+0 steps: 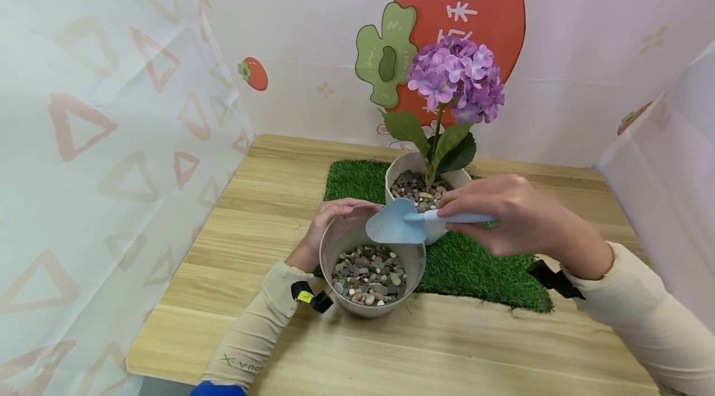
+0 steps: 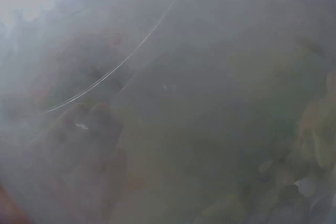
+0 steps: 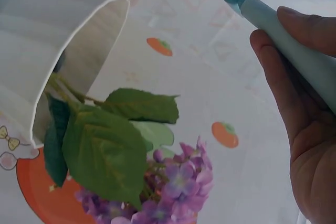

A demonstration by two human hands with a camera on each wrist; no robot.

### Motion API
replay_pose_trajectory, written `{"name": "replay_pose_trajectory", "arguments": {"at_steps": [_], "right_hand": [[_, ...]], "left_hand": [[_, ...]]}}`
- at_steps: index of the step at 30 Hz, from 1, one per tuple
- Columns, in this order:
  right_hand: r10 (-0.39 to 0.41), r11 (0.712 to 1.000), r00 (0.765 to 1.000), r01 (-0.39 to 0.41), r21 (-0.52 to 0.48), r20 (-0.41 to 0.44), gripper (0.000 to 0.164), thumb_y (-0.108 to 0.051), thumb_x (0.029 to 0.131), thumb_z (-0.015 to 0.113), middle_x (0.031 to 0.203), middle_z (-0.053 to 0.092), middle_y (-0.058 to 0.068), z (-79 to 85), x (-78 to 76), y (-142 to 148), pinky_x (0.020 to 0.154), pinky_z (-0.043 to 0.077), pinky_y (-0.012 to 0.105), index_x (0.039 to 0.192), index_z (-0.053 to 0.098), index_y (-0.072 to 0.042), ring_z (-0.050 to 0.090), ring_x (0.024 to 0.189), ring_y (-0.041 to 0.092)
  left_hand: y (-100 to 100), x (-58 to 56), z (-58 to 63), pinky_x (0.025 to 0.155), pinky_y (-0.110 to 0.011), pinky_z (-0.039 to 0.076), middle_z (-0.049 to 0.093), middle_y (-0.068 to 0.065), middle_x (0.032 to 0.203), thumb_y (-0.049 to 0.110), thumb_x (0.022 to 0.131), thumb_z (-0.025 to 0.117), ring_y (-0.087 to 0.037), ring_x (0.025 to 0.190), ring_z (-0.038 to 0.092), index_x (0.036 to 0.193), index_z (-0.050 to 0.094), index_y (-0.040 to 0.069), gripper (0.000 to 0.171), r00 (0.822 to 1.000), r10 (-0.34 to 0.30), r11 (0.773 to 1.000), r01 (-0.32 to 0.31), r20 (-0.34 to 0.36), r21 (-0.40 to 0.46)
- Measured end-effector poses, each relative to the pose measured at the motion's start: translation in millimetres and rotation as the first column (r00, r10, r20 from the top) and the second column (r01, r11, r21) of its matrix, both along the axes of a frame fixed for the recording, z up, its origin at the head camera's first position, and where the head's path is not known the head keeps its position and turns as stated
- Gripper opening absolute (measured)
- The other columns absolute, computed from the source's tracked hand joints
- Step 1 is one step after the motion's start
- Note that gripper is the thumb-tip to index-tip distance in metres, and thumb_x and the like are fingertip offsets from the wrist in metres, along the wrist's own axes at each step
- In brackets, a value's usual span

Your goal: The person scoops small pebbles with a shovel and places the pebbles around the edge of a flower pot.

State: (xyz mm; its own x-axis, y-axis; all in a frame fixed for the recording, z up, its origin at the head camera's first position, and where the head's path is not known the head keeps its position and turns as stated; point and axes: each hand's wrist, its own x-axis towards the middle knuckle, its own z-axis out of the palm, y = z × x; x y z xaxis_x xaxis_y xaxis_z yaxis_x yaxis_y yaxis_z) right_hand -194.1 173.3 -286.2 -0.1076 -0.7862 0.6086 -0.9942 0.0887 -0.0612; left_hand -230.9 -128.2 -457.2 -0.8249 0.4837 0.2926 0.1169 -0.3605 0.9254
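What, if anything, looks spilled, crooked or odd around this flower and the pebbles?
No spill shows: the pebbles I can see lie inside the near pot and the flower pot. What looks odd is the backdrop: its big red strawberry lies sideways, leafy cap pointing left, lettering turned on its side.

Left arm [image 1: 251, 328] outstretched; right arm [image 1: 642, 303] angled inward, fingers [image 1: 470, 202] curled.

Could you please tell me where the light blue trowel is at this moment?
In the head view, the light blue trowel is just right of centre, held in the right hand, its blade overlapping the far rim of the pebble bucket.
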Motion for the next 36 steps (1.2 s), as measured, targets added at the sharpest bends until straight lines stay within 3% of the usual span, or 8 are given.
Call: {"name": "replay_pose_trajectory", "arguments": {"at_steps": [7, 11, 17, 23, 27, 30, 34, 36], "right_hand": [[-0.023, 0.989, 1.0, 0.021, 0.147, 0.012, 0.013, -0.011, 0.082, 0.072, 0.095, 0.075, 0.002, -11.7, 3.5, -16, 0.072, 0.061, 0.026, 0.095, 0.073, -0.009, 0.072, 0.085, 0.012], [-0.039, 0.974, 0.999, 0.041, 0.224, -0.012, 0.019, -0.006, 0.075, 0.075, 0.091, 0.073, -0.003, -18.3, 2.6, -26, 0.071, 0.06, 0.023, 0.093, 0.071, -0.01, 0.069, 0.081, 0.006], [-0.068, 0.934, 0.992, 0.1, 0.344, -0.103, 0.013, -0.004, 0.078, 0.069, 0.077, 0.064, -0.009, -24.5, 4.1, -40, 0.058, 0.053, 0.022, 0.084, 0.065, -0.014, 0.059, 0.067, 0.005], [-0.101, 0.851, 0.98, 0.174, 0.495, -0.171, 0.022, 0.004, 0.07, 0.062, 0.067, 0.053, -0.009, -24.8, 7.4, -60, 0.046, 0.036, 0.018, 0.073, 0.057, -0.017, 0.044, 0.055, 0.006], [-0.12, 0.769, 0.971, 0.222, 0.6, -0.205, 0.022, 0.001, 0.063, 0.065, 0.069, 0.06, -0.008, -29.2, 8.8, -76, 0.045, 0.042, 0.018, 0.076, 0.063, -0.016, 0.044, 0.052, 0.006], [-0.134, 0.709, 0.968, 0.242, 0.662, -0.211, 0.016, -0.019, 0.067, 0.077, 0.072, 0.064, -0.008, -35.7, 8.2, -87, 0.049, 0.05, 0.022, 0.079, 0.065, -0.018, 0.051, 0.052, 0.008], [-0.198, 0.657, 0.972, 0.23, 0.718, -0.13, 0.043, -0.049, 0.061, 0.085, 0.077, 0.065, -0.009, -40.4, 2.7, -93, 0.059, 0.055, 0.026, 0.084, 0.065, -0.019, 0.06, 0.061, 0.01], [-0.247, 0.646, 0.968, 0.204, 0.736, -0.052, 0.039, -0.044, 0.064, 0.085, 0.078, 0.066, -0.008, -39.3, -2.9, -92, 0.06, 0.055, 0.025, 0.086, 0.067, -0.018, 0.061, 0.063, 0.01]], "left_hand": [[0, -0.7, -0.9, 0.116, -0.045, 0.037, 0.061, -0.022, 0.131, 0.014, 0.099, 0.028, -0.035, 0.128, 0.055, 0.127, 0.055, -0.008, 0.046, 1.0, -0.013, 1.0, 0.013, -0.022, 0.004], [0, -1.1, -0.8, 0.116, -0.044, 0.037, 0.061, -0.021, 0.131, 0.014, 0.099, 0.028, -0.035, 0.128, 0.055, 0.127, 0.056, -0.008, 0.045, 1.0, -0.009, 1.0, 0.009, -0.01, 0.003], [1, -0.2, -1.2, 0.116, -0.046, 0.037, 0.061, -0.023, 0.13, 0.011, 0.099, 0.027, -0.036, 0.127, 0.056, 0.127, 0.055, -0.009, 0.045, 1.0, -0.017, 1.0, 0.017, 0.004, 0.017], [1, 1.2, -0.5, 0.116, -0.045, 0.037, 0.06, -0.022, 0.132, 0.014, 0.1, 0.028, -0.036, 0.128, 0.055, 0.128, 0.055, -0.008, 0.045, 1.0, -0.011, 1.0, 0.011, 0.009, 0.011], [0, 1.7, -0.1, 0.116, -0.045, 0.038, 0.06, -0.022, 0.132, 0.015, 0.1, 0.029, -0.035, 0.128, 0.054, 0.129, 0.053, -0.01, 0.045, 1.0, -0.006, 1.0, 0.005, 0.025, 0.02], [0, 1.6, 1.0, 0.115, -0.044, 0.039, 0.061, -0.021, 0.131, 0.014, 0.099, 0.03, -0.035, 0.127, 0.056, 0.128, 0.054, -0.01, 0.045, 1.0, 0.002, 1.0, -0.003, 0.03, 0.025], [1, 0.8, 2.1, 0.114, -0.042, 0.04, 0.064, -0.019, 0.128, 0.013, 0.098, 0.032, -0.033, 0.125, 0.058, 0.126, 0.055, -0.01, 0.044, 1.0, 0.021, 0.999, -0.022, 0.017, 0.027], [1, 0.8, 2.1, 0.113, -0.04, 0.041, 0.065, -0.018, 0.127, 0.012, 0.097, 0.033, -0.033, 0.124, 0.059, 0.125, 0.057, -0.01, 0.043, 1.0, 0.027, 0.999, -0.027, 0.013, 0.028]]}}
